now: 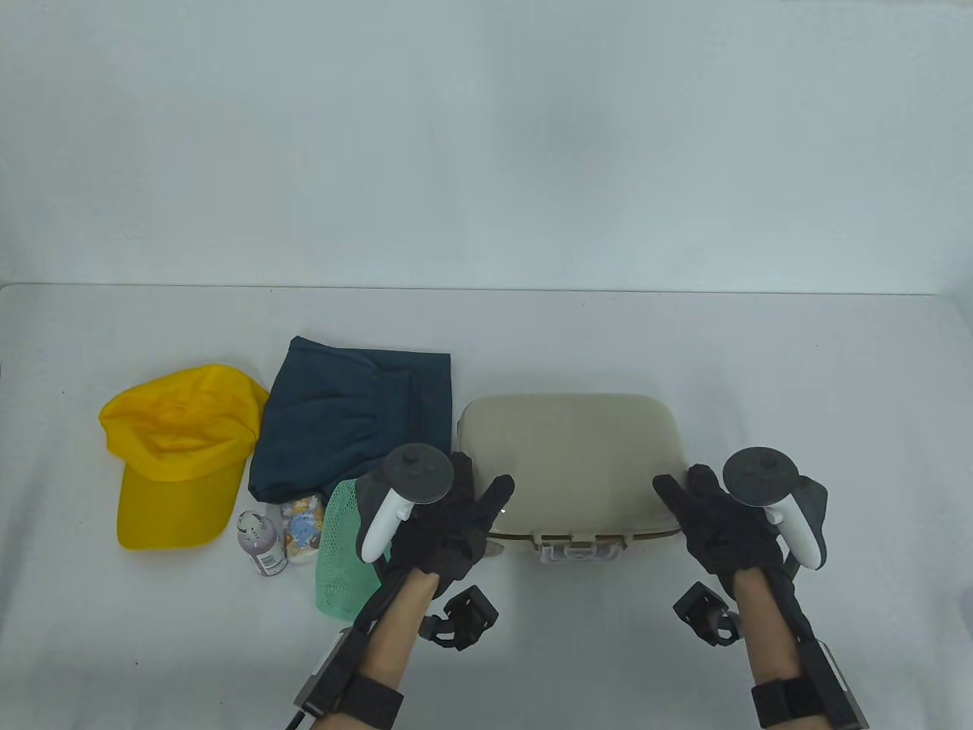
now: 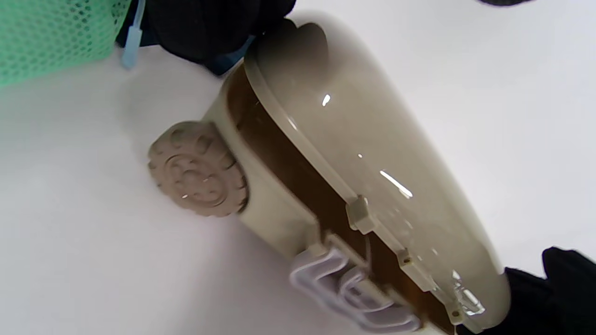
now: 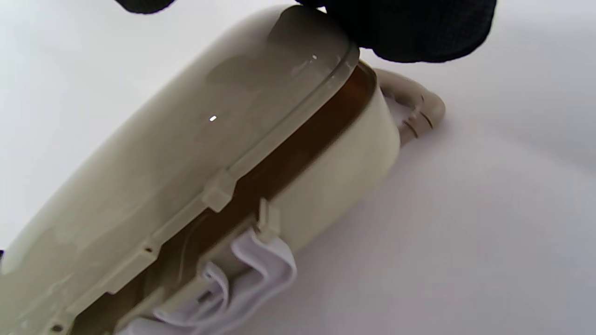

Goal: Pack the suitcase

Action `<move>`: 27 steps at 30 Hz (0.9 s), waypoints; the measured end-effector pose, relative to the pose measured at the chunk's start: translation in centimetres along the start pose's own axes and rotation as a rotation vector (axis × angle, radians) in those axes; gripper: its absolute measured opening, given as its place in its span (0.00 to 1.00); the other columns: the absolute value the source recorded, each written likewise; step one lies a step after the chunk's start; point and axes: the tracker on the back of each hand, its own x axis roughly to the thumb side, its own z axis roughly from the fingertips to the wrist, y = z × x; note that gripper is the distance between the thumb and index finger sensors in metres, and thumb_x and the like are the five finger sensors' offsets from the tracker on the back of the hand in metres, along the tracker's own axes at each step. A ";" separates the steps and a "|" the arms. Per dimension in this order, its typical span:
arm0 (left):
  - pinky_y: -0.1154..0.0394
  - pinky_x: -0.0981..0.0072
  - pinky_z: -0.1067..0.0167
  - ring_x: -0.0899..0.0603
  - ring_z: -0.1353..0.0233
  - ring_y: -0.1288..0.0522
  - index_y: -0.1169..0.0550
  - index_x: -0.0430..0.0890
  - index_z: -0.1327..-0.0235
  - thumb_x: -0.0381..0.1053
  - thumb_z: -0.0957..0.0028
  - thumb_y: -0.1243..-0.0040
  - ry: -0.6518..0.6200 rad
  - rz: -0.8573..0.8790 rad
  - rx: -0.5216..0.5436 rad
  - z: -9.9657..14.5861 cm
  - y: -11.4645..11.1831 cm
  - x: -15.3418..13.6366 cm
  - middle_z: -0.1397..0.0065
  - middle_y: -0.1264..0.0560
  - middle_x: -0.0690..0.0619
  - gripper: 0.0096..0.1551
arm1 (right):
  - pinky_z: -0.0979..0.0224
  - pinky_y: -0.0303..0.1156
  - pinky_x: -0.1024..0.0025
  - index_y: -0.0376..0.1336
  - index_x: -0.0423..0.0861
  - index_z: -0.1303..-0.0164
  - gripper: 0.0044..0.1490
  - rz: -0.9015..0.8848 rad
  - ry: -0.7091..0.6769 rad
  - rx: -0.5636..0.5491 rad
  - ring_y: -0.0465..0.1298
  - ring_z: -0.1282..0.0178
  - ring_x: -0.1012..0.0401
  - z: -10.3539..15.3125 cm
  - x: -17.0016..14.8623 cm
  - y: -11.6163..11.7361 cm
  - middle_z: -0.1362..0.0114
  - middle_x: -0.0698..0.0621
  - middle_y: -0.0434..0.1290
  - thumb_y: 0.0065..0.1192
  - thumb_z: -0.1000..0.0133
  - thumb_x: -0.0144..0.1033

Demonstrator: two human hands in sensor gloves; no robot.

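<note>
A small beige hard-shell suitcase (image 1: 566, 449) lies flat on the white table, its white latch (image 1: 581, 551) facing me. Its lid (image 2: 372, 139) stands slightly ajar, and a dark gap shows under the rim in both wrist views. My left hand (image 1: 475, 487) holds the lid's front left corner, thumb on top and fingers along the side; it also shows in the left wrist view (image 2: 209, 23). My right hand (image 1: 688, 487) holds the front right corner, and in the right wrist view (image 3: 409, 28) its fingers sit over the lid's edge (image 3: 186, 139). A round wheel (image 2: 198, 170) sticks out at the case's left end.
To the left of the suitcase lie a folded dark blue garment (image 1: 350, 418), a yellow cap (image 1: 179, 449), a green mesh bag (image 1: 342, 547), a small purple bottle (image 1: 262, 541) and a small patterned pack (image 1: 304, 528). The mesh bag lies under my left wrist.
</note>
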 end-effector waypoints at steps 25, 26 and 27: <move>0.53 0.47 0.17 0.33 0.12 0.62 0.66 0.46 0.17 0.73 0.44 0.65 -0.282 0.429 0.094 -6.9 7.9 5.2 0.12 0.65 0.41 0.55 | 0.21 0.58 0.39 0.33 0.41 0.15 0.53 -0.325 -0.141 -0.053 0.50 0.15 0.35 -7.3 6.1 -8.0 0.10 0.41 0.44 0.37 0.38 0.64; 0.53 0.48 0.16 0.33 0.12 0.63 0.66 0.46 0.18 0.74 0.45 0.65 -0.289 0.420 0.102 -7.2 8.0 5.2 0.12 0.65 0.43 0.55 | 0.20 0.56 0.38 0.31 0.42 0.15 0.54 -0.334 -0.140 -0.052 0.49 0.14 0.35 -7.6 6.1 -7.8 0.10 0.42 0.42 0.37 0.39 0.64; 0.53 0.48 0.16 0.34 0.12 0.63 0.66 0.47 0.18 0.74 0.45 0.65 -0.298 0.414 0.112 -7.5 8.1 5.2 0.12 0.66 0.42 0.55 | 0.20 0.55 0.38 0.30 0.42 0.16 0.54 -0.341 -0.142 -0.050 0.48 0.14 0.35 -7.9 6.2 -7.7 0.10 0.42 0.41 0.37 0.39 0.65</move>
